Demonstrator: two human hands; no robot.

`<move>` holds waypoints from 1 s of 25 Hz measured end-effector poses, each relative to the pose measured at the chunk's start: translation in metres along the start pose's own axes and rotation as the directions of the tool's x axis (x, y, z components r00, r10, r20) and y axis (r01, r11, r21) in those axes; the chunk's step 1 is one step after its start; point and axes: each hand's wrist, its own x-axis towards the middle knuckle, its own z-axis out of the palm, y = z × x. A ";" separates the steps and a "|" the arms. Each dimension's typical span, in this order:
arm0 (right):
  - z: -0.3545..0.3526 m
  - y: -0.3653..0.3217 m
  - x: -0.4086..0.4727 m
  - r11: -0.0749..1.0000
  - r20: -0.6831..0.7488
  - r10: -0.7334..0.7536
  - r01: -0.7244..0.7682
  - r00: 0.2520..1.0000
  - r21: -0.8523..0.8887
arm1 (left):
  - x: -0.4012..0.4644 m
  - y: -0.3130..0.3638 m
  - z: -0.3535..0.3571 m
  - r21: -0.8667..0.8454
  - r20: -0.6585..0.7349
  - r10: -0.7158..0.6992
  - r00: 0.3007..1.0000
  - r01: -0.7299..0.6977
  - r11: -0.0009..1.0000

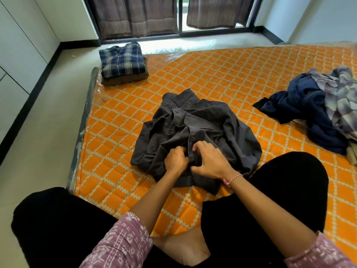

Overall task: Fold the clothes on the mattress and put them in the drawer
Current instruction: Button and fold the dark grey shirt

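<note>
While the person sits cross-legged at the near edge of the orange quilted mattress [222,74], both forearms reach forward out of pink patterned sleeves [123,244] over black trousers [58,229]. Just beyond the knees, the left hand [176,159] is curled into a fist around a bunch of fabric at the front edge of a dark grey button-up shirt [202,120], and the right hand [209,161], with a pink thread bracelet [232,179] at the wrist, pinches the same front strip between thumb and bent fingers right beside it; the two hands nearly touch. The shirt lies crumpled and unfolded in the middle of the mattress, collar pointing away from the person, a row of buttons visible down its front. Farther off to the right, a loose heap of unfolded clothes [318,105], navy and pale checked, sits near the mattress edge. Farther off to the left, at the far corner, a folded blue plaid shirt [121,59] rests on top of a folded brown garment [125,78]. Beyond the mattress, brown curtains [135,14] hang in front of a glass door.
</note>
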 end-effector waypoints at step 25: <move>-0.072 -0.015 0.007 0.297 0.494 0.244 -0.549 0.835 0.781 | -0.027 0.017 -0.065 -0.687 0.209 0.025 0.978 0.128 0.715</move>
